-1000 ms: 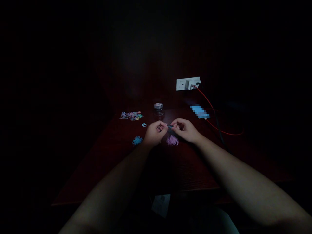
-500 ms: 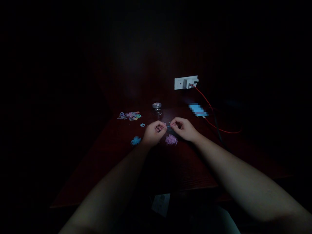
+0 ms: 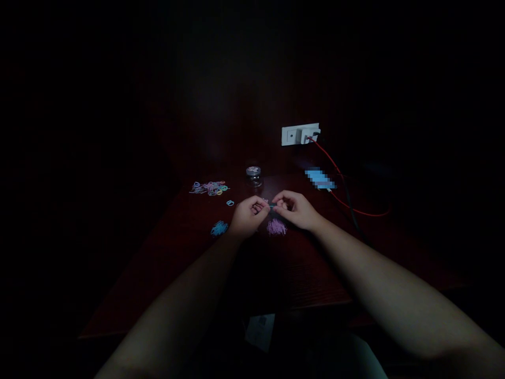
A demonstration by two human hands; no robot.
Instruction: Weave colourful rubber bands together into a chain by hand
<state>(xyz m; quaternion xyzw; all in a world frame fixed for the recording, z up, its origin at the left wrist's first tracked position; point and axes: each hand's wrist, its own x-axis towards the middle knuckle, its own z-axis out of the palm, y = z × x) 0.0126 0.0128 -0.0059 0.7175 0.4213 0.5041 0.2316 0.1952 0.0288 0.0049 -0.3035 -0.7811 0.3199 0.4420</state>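
Note:
My left hand point(image 3: 249, 215) and my right hand point(image 3: 295, 209) face each other above the dark red table, fingertips close together. Both pinch a small blue band point(image 3: 272, 206) stretched between them. Below the fingertips lies a pile of purple bands point(image 3: 276, 227). A pile of blue bands point(image 3: 219, 228) is to the left of my left wrist. Farther back on the left is a mixed-colour pile of bands point(image 3: 211, 188), with a few loose light-blue bands point(image 3: 230, 202) in front of it. Some pink pieces behind my fingers are partly hidden.
A small lidded clear jar point(image 3: 253, 177) stands behind my hands. At the right back lies a phone with a blurred screen point(image 3: 319, 179), joined by a red cable point(image 3: 355, 210) to a wall socket point(image 3: 291, 135). A black cable hangs beside it. The table's front edge point(image 3: 315, 306) is near me.
The fingertips of my right hand have moved slightly left, closer to my left hand, and its thumb has shifted. The piles and the jar stay in place.

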